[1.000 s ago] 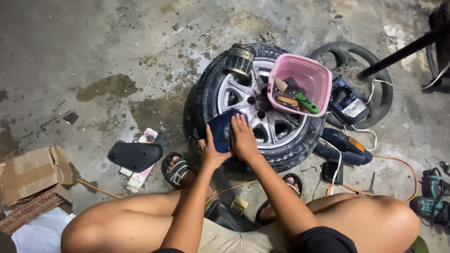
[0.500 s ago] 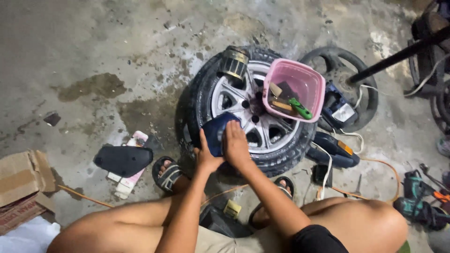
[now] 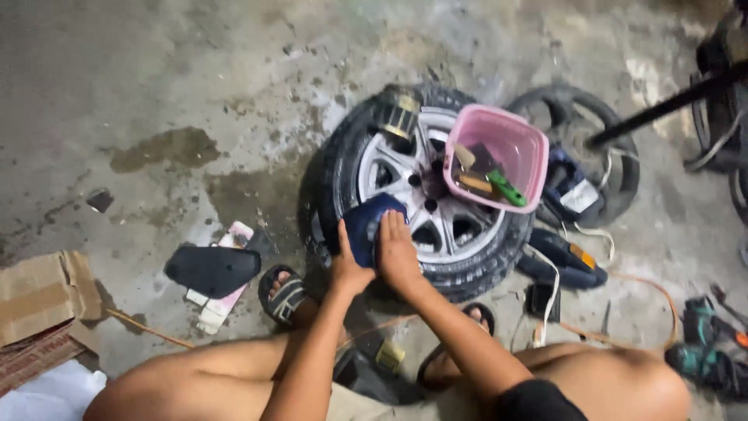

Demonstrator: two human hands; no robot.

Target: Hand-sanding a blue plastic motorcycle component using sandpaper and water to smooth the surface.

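Observation:
A car wheel with a silver spoked rim (image 3: 405, 175) and black tyre (image 3: 491, 257) lies flat on the concrete floor. On the rim's near edge sits a dark blue pad-like object (image 3: 366, 226). My left hand (image 3: 348, 269) grips its left side. My right hand (image 3: 397, 249) presses flat on its right side, fingers together. A pink plastic tub (image 3: 499, 156) with small tools, one with a green handle, rests on the wheel's right part. A small round tin (image 3: 399, 113) stands on the far edge of the tyre.
A second, smaller tyre (image 3: 600, 148) lies behind the wheel on the right. Power tools (image 3: 565, 257) and cables sit to the right, a teal drill (image 3: 701, 362) further right. A black seat-shaped piece (image 3: 212, 269) and cardboard (image 3: 39, 300) lie on the left. My sandalled feet (image 3: 284, 296) rest near the wheel.
The view has shifted slightly. Both hands stay on the dark blue object at the rim, moving a little over it.

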